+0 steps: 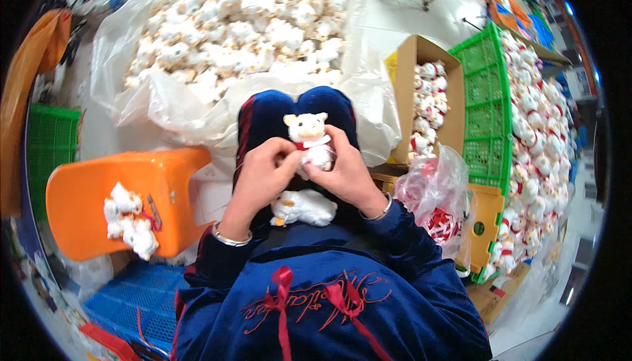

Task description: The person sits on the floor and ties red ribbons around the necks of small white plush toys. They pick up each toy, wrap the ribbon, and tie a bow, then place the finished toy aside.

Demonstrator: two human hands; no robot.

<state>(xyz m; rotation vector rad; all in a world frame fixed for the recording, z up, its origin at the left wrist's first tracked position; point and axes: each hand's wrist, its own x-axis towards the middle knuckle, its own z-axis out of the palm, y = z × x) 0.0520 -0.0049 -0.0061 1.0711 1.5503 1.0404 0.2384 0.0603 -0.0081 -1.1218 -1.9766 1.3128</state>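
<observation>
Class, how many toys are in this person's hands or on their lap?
2: one toy held between the left hand and right hand; another toy lying on the lap. More could be hidden beneath.

Orange chair [76, 206] — blue crate [135, 305] nearby

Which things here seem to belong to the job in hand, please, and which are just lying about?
Likely the job:
- red-collared toy between the fingers
- white plush on the lap
- heaped plush toys
- red-and-white pieces

Likely lying about:
- blue crate
- green basket, far left
</observation>
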